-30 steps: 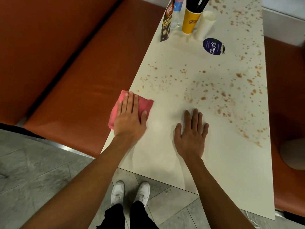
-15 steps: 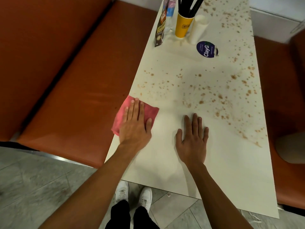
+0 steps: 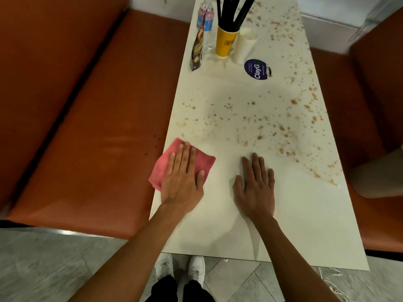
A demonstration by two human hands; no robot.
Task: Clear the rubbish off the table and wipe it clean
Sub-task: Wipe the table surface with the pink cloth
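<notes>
- The left hand's fingers (image 3: 185, 156) lie straight and close together, flat on a pink cloth (image 3: 160, 171); the thumb is spread to the side on the cloth's right edge.
- The left hand (image 3: 182, 179) presses the cloth down at the left edge of the white table (image 3: 301, 225), and one corner of the cloth hangs over that edge.
- The right hand (image 3: 256, 189) rests palm-down on bare tabletop just right of the cloth, fingers straight and slightly spread, holding nothing.
- Brown spots (image 3: 261, 136) cover the table beyond both hands, thickest towards the right edge.
- At the far end stand a yellow cup (image 3: 225, 41) of black straws (image 3: 231, 12), a tipped white cup (image 3: 245, 45), a brown sachet (image 3: 197, 52), a small bottle (image 3: 206, 16) and a round blue "ClayG" disc (image 3: 257, 69).
- An orange bench (image 3: 98, 127) runs along the table's left side.
</notes>
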